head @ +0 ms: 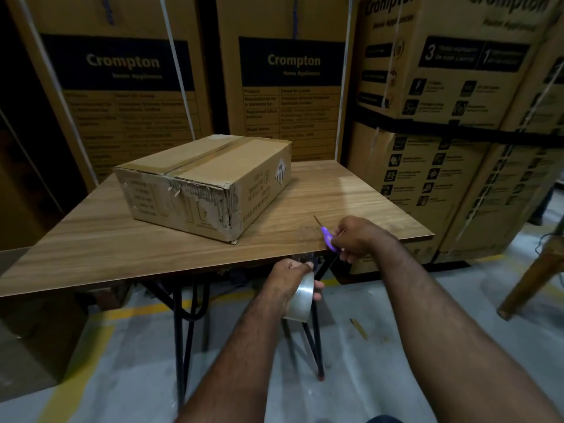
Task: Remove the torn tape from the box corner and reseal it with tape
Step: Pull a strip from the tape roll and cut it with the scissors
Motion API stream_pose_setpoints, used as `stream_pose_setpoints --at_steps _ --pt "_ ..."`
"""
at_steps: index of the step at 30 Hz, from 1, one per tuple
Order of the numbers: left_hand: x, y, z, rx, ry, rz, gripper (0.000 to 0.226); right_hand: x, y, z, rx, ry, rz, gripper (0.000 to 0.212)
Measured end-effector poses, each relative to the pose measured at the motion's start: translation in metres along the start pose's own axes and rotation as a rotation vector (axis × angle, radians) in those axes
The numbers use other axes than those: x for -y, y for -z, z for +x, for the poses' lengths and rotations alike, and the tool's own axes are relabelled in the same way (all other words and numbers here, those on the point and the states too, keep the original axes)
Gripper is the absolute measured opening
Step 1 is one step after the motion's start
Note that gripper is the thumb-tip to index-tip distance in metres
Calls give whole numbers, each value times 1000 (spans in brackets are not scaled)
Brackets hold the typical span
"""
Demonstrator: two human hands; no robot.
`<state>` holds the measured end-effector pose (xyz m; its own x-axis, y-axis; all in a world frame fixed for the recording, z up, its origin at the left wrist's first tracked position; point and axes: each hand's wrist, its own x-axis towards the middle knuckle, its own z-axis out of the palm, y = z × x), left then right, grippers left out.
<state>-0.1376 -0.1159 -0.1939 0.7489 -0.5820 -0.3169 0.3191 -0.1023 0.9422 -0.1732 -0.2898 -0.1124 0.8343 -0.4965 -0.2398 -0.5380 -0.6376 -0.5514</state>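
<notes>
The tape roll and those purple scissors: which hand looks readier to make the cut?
Probably the right hand: it grips the purple scissors at the table edge, just above the tape roll that the left hand holds.

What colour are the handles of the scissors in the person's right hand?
Purple: the scissors in the right hand show it, head view.

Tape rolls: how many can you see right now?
1. The clear tape roll is in the left hand, just below the table front edge. Others may be hidden behind the box.
</notes>
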Motion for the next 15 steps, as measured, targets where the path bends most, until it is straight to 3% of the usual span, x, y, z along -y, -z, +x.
stream_pose_setpoints --at_steps 6,15 --pt "0 -2 -1 -2 -19 16 19 -15 -3 -25 282 73 267 25" --pt "7 0 -10 22 47 -22 24 -37 7 -33 528 -7 -79 41"
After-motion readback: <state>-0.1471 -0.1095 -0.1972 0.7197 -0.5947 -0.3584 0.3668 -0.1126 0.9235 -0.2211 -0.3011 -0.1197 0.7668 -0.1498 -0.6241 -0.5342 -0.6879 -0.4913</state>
